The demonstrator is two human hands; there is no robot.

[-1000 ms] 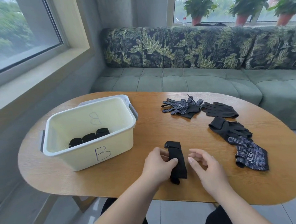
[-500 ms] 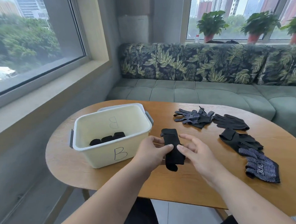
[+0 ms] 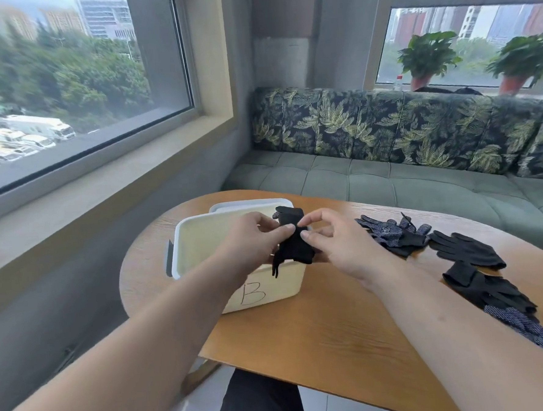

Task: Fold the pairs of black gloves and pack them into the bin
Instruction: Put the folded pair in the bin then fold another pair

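Observation:
A folded pair of black gloves is held in the air over the right rim of the cream bin, which is marked "B". My left hand grips the bundle from the left and my right hand pinches it from the right. A loose fingertip dangles below the bundle. The inside bottom of the bin is hidden behind my left hand. More black gloves lie on the wooden table to the right: a dotted pair, a plain glove, and another pair near the right edge.
A white lid lies behind the bin. A green sofa with leaf-print cushions runs behind the table. A window ledge is on the left. Potted plants stand on the far sill.
Both hands lifted the folded gloves off the table and carried them left to the bin's rim. The camera tilted up and turned left.

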